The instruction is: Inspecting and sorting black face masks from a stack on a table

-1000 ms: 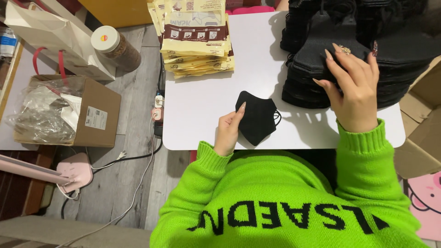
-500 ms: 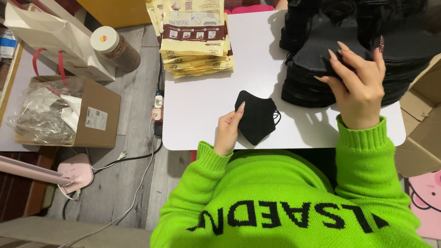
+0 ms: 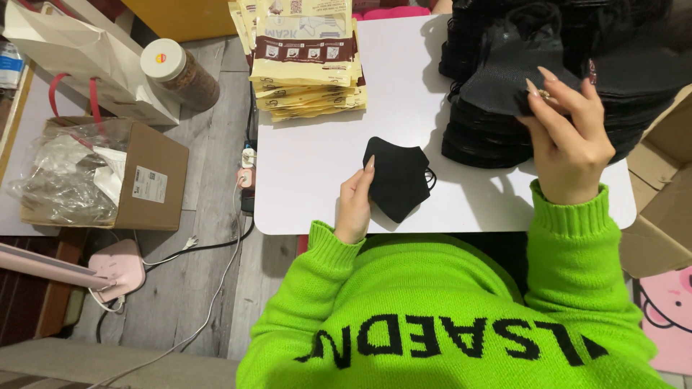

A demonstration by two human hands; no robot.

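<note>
Two hands, left (image 3: 355,205) pinning folded black mask (image 3: 396,176); right (image 3: 566,133) seemingly pinching mask off black stack (image 3: 490,137)

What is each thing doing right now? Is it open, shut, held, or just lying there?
left hand: resting on the table, fingers on the folded mask
folded black mask: lying flat on the white table
right hand: pinching a top mask
top mask: lifted off the pile
pile of black masks: stacked
cream pouches: stacked flat
jar: lid on, on the floor
cardboard box: open, plastic inside
</note>
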